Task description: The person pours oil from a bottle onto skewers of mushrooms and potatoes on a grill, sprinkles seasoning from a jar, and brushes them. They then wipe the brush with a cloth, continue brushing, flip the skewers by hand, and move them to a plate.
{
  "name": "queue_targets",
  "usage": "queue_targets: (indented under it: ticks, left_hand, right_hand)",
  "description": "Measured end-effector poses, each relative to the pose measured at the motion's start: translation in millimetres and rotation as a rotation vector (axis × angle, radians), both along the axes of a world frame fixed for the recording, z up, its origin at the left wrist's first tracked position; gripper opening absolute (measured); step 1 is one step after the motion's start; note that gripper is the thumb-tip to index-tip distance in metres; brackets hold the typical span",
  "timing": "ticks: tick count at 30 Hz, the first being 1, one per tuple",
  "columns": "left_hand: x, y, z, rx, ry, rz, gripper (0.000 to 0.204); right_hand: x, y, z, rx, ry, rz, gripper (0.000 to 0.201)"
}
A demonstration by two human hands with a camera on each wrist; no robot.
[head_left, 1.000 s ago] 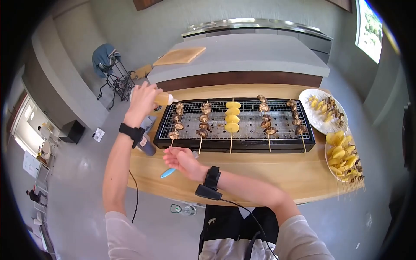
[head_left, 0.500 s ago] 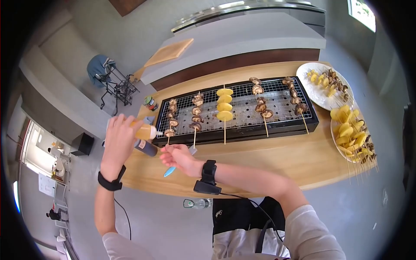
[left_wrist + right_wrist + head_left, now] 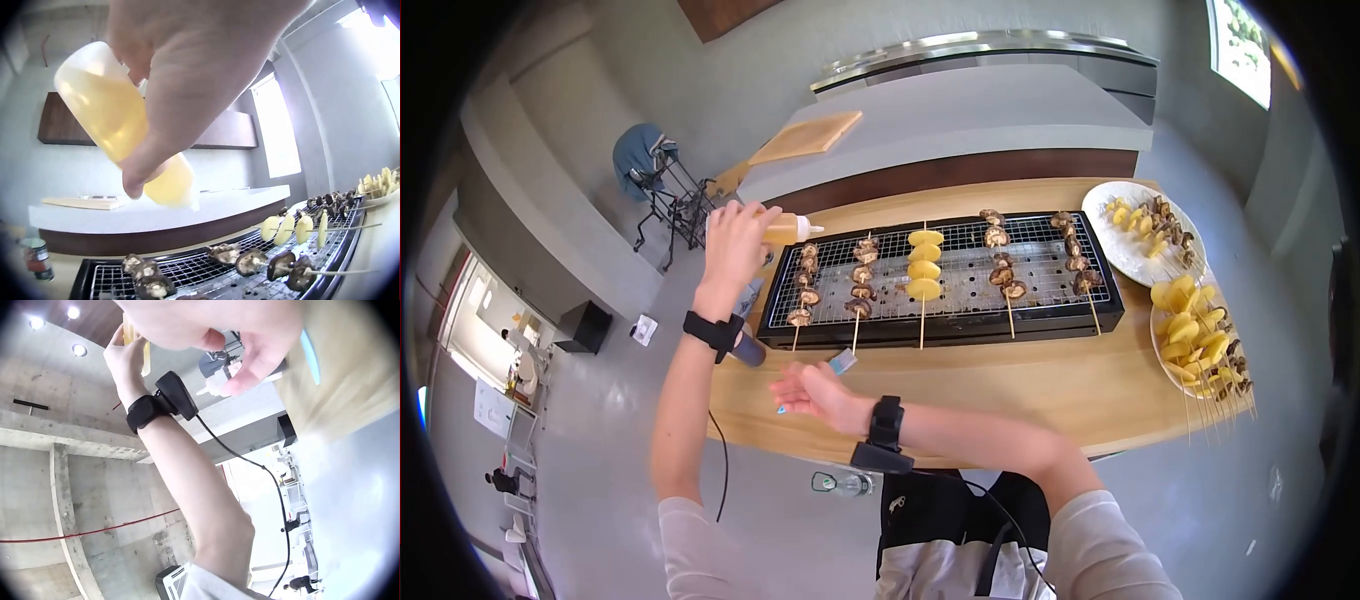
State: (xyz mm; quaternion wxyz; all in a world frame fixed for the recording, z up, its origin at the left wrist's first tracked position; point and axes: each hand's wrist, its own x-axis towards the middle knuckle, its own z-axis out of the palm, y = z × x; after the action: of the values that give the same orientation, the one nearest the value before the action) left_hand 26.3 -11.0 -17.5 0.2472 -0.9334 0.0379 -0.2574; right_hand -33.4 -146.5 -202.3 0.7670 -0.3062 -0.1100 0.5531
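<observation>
My left hand (image 3: 737, 240) grips a squeeze bottle (image 3: 785, 229) of yellow liquid, tilted with its nozzle pointing down to the right, over the far left end of the grill (image 3: 1000, 322). Below the nozzle lies the leftmost mushroom skewer (image 3: 808, 282), its bare stick pointing toward me. In the left wrist view the thumb lies across the tilted bottle (image 3: 106, 106). In front of the grill, my right hand (image 3: 825, 397) has loosely curled fingers with nothing seen between them. Partly hidden behind it lies a brush (image 3: 841, 362) with a blue handle.
Further mushroom skewers and a potato skewer (image 3: 923, 266) lie across the grill. Two plates at the right hold more skewers, one a white plate (image 3: 1102, 246) at the back. A dark bottle (image 3: 748, 350) stands by the grill's left front corner, and a can (image 3: 39, 259) stands left of the grill.
The left hand brought the bottle toward me over the near end of the leftmost skewer, then back to the far end. My right hand has drawn slightly away from the grill.
</observation>
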Motion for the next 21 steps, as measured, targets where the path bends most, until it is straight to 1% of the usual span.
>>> queue_targets:
  ticks: [1, 2, 5, 6, 7, 8, 9, 10, 11, 14, 16, 18, 20, 21]
  left_hand:
    - [-0.2, -3.5, 0.7, 0.001, 0.009, -0.022, 0.052]
    - [0.0, -7.5, -0.4, -0.006, 0.017, -0.042, 0.053]
    - [1.9, -20.1, -5.0, -0.043, -0.003, -0.075, 0.054]
    - [5.2, -21.5, -9.3, -0.059, -0.007, -0.072, 0.054]
    - [9.7, -20.8, -12.8, -0.066, -0.014, -0.12, 0.054]
    - [14.2, -18.1, -15.7, -0.069, -0.022, -0.164, 0.054]
    - [22.7, -11.5, -21.6, -0.071, -0.031, -0.181, 0.053]
    - [26.3, -11.4, -23.5, -0.075, -0.039, -0.171, 0.053]
    - [30.5, -12.6, -24.8, -0.081, -0.028, -0.148, 0.052]
    - [35.7, -20.5, -22.5, -0.067, -0.012, -0.106, 0.053]
    - [32.1, -29.3, -20.3, 0.021, 0.075, -0.076, 0.052]
    - [20.2, -38.2, -16.8, 0.045, 0.106, -0.105, 0.05]
    - [5.2, -42.1, -15.0, 0.101, 0.086, -0.231, 0.048]
    - [-3.6, -44.0, -15.9, 0.125, 0.091, -0.249, 0.047]
  right_hand:
    - [0.2, -3.3, -0.4, -0.011, -0.001, -0.028, 0.031]
    - [-0.4, -15.6, 8.4, -0.019, -0.006, -0.032, 0.031]
    - [-4.6, -57.0, 20.9, -0.107, 0.032, -0.077, 0.035]
    - [-1.2, -64.9, 22.2, -0.133, 0.079, -0.124, 0.04]
    - [2.5, -70.2, 23.5, -0.156, 0.126, -0.169, 0.045]
    - [7.1, -73.5, 24.8, -0.166, 0.12, -0.159, 0.045]
    - [12.3, -75.6, 27.1, -0.136, 0.124, -0.189, 0.047]
    - [16.4, -77.1, 29.3, -0.102, 0.127, -0.221, 0.049]
    - [19.8, -78.0, 31.2, -0.104, 0.117, -0.213, 0.049]
    - [27.8, -75.5, 36.0, -0.166, 0.05, -0.193, 0.037]
    - [31.9, -73.0, 33.6, -0.166, 0.015, -0.192, 0.036]
    - [34.4, -73.5, 29.4, -0.165, -0.001, -0.203, 0.036]
    - [35.8, -78.4, 32.0, -0.181, -0.057, -0.182, 0.033]
    - [36.9, -79.5, 30.0, -0.171, -0.046, -0.198, 0.033]
